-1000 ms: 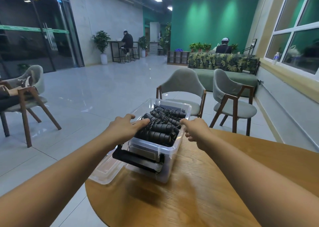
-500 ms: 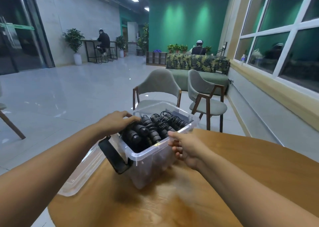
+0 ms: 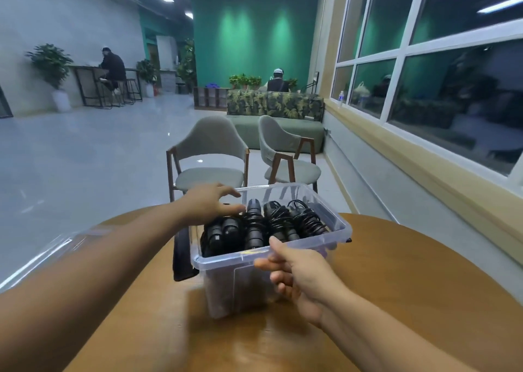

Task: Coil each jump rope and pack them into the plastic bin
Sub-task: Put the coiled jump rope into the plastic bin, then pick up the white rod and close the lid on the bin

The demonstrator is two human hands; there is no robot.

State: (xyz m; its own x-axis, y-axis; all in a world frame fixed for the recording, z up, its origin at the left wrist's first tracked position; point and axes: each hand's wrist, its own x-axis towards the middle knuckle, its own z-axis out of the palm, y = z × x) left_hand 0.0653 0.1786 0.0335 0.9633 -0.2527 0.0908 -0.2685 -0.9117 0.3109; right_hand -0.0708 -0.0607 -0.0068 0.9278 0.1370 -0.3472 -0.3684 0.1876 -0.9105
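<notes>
- The clear plastic bin [image 3: 235, 286] sits on the round wooden worktop [image 3: 410, 286], packed with coiled black jump ropes [image 3: 263, 227] lying side by side.
- The right hand [image 3: 300, 272] grasps the near rim. The left hand [image 3: 209, 202] is released, fingers straight over the far-left corner.
- I cannot tell whether the left hand touches the bin.

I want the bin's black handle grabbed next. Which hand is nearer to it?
Left. The left hand reaches over the bin at its left rim, just above the black handle; the right hand grips the near rim, farther off.
</notes>
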